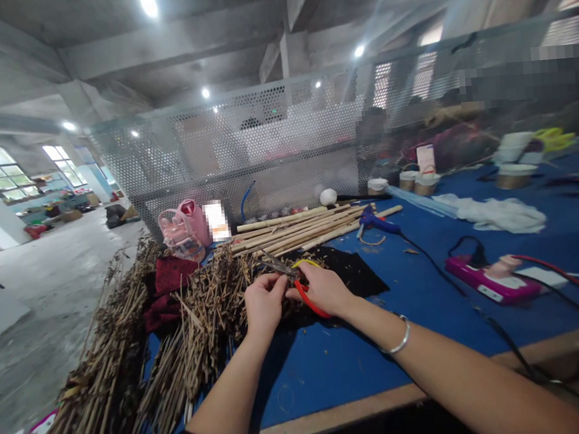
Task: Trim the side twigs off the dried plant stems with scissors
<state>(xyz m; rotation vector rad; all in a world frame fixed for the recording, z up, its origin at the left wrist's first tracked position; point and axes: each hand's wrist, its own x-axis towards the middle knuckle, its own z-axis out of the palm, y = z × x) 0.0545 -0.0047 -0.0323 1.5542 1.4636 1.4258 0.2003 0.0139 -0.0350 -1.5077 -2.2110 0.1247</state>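
My right hand [325,286] grips a pair of scissors [310,301] with red and yellow handles, the blades pointing up and left. Close beside the blades, my left hand [265,300] has its thumb and fingers pinched together; whatever lies between them is too small to make out. Bundles of dried plant stems [215,296] with brown heads lie just left of the left hand. A black cloth or sheet [361,275] spreads under and behind both hands on the blue tabletop [327,381].
Wooden sticks [281,238] lie behind the hands, next to a blue glue gun [377,222]. A magenta power strip [495,281] with cables sits at right. White gloves [494,213], paper cups [517,174] and a pink bag [190,225] stand around. A perforated metal screen [244,153] borders the back.
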